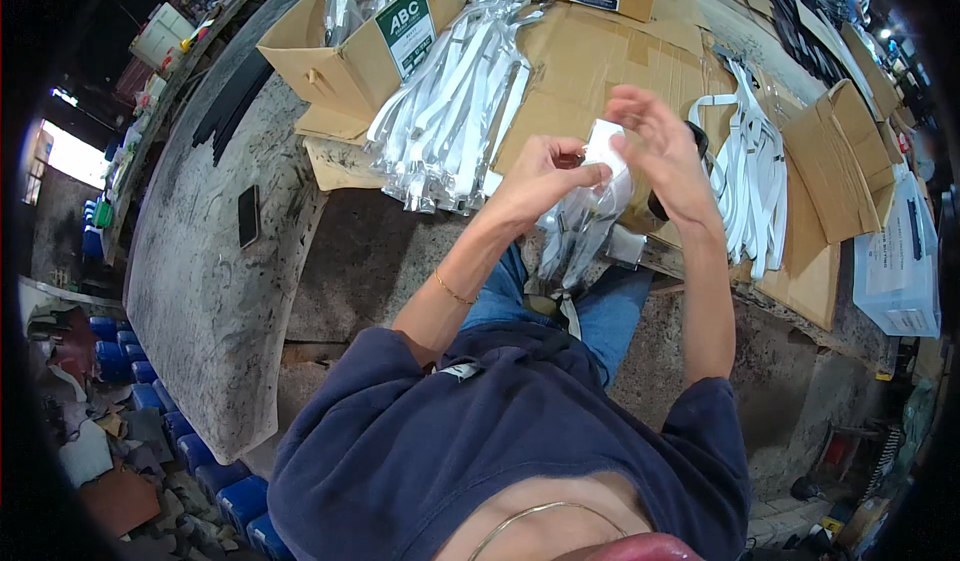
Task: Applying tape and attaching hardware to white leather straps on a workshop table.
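Evidently the work is partway along. The person's left hand (545, 179) pinches a white flat piece (603, 143) between thumb and fingers, at the near edge of the work surface and above the lap. The right hand (662, 156) is close beside it on the right, its fingers blurred; whether they press on the piece cannot be told. Below the hands hangs a clear plastic bag (580, 236), with grey and white contents that are hard to make out.

To the left, a thick heap of bagged white straps (455, 101) looks like the finished share. On the right, loose white straps (748, 181) lie in a bundle, apparently without wrapping, and seem to be what is left.

Both groups rest on or beside a flattened cardboard sheet (575, 71). An open carton (345, 76) at the far left holds more clear-wrapped things. A stained grey table (205, 331) extends along the left, carrying a dark phone (249, 216) and black strips (238, 106). At the right stand a cardboard box (840, 166) and a translucent plastic tub (893, 271). Blue containers (243, 501) line the floor at the near left, beside scattered scraps (120, 496).
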The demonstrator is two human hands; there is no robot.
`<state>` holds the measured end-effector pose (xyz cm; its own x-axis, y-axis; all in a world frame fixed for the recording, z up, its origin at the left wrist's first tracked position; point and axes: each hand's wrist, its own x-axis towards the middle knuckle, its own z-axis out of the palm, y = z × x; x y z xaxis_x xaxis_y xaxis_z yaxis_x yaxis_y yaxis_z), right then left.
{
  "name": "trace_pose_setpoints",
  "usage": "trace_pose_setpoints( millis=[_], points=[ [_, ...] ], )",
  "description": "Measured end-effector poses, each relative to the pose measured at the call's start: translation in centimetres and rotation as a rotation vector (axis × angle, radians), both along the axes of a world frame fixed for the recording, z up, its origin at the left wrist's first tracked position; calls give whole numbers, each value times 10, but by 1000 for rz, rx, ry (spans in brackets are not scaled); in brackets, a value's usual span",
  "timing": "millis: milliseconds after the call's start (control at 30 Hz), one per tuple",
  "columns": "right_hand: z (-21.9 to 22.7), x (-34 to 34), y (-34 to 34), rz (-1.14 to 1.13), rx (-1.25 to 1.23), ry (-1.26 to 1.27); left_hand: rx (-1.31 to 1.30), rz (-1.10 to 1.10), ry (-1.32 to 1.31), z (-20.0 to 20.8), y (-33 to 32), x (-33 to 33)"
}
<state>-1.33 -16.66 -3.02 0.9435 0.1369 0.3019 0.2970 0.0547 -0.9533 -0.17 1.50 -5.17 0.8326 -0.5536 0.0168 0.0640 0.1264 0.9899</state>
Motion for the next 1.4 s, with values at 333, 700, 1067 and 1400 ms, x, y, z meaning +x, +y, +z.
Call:
trace_pose_setpoints(
  millis=[333, 700, 1067, 1400],
  points=[
    [-7, -23, 7, -129, 52, 22, -8, 103, -96, 19, 1, -5],
    [3, -18, 7, -22, -40, 58, 35, 56, -165, 26, 15, 17],
    [4, -38, 41, -643, -491, -432, -7, 305, -145, 21, -2, 2],
    [-6, -34, 38, -444, -169, -109, -22, 401, -128, 15, -7, -5]
  ],
)
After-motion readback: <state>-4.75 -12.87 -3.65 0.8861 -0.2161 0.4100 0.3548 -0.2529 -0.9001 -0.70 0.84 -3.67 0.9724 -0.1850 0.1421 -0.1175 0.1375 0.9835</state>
